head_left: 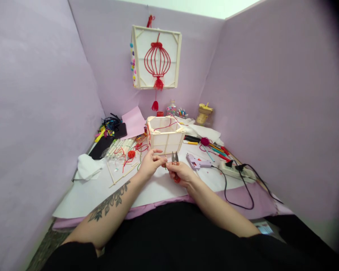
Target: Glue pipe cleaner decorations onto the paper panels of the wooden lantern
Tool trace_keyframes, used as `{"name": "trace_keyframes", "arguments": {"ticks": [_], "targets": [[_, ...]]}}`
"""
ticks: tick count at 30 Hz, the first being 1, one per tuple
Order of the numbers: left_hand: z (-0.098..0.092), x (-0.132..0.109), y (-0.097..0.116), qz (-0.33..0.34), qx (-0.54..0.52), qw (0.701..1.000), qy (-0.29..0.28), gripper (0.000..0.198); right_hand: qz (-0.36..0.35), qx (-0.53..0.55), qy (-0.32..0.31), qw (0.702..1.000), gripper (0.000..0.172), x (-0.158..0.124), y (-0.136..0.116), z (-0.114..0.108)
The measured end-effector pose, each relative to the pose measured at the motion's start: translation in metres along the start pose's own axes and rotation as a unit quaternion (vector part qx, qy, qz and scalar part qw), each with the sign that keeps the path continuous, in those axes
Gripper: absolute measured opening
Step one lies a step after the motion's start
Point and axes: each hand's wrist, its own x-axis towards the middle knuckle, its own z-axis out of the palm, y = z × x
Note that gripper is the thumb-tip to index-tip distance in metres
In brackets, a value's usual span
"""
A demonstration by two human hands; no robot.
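Observation:
My right hand [181, 173] grips small red-handled thread snips [174, 158] with the blades pointing up. My left hand [151, 162] pinches something thin right beside the blades; what it is I cannot make out. Both hands hover over the white paper [101, 188] on the table, just in front of a small white box lantern frame [165, 134] made of sticks, with red thread draped on it.
A finished lantern [156, 57] with a red thread design hangs on the back wall. A glue gun [196, 162] and power strip [235, 170] with black cables lie at right. Sticks, red thread, pens, jars and pink paper [134, 122] crowd the back. Purple partitions enclose the table.

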Motion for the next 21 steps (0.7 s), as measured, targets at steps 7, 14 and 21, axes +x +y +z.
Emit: {"name": "trace_keyframes", "arguments": {"ticks": [7, 14, 21], "targets": [[0.0002, 0.0032, -0.0049, -0.001, 0.001, 1.0, 0.016, 0.06, -0.005, 0.059, -0.018, 0.998, 0.029, 0.0046, 0.007, 0.0069], [-0.0027, 0.0001, -0.0012, -0.049, 0.073, 0.996, 0.017, 0.043, -0.075, 0.086, 0.043, 0.993, 0.032, 0.0083, 0.0008, 0.001], [0.0009, -0.0026, -0.0024, -0.143, 0.043, 0.987, -0.065, 0.043, -0.112, 0.073, 0.074, 0.988, 0.032, 0.0063, 0.002, -0.0017]]}}
